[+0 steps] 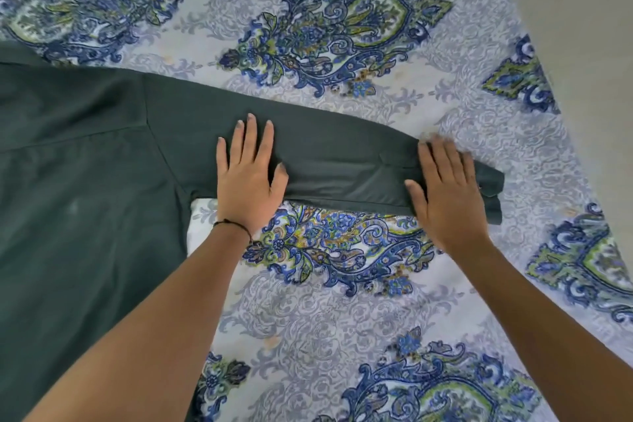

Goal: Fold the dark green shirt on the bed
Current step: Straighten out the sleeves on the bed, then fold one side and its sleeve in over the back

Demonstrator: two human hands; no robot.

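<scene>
— Paisley-printed bed [342,312] under everything; where's the dark green shirt [78,188]?
— Spread flat on the bed, its sleeve [342,161] stretched sideways.
— Hands?
— Left hand [248,178] and right hand [448,195] press flat-palmed on that sleeve, fingers spread, well apart.

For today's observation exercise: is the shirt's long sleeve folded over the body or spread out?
Spread out. The sleeve lies flat on the bedsheet, extending away from the shirt, with both hands pressed flat on it.

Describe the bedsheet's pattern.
Pale bedsheet with grey damask scrollwork and large blue, green and yellow paisley medallions; head view.
</scene>
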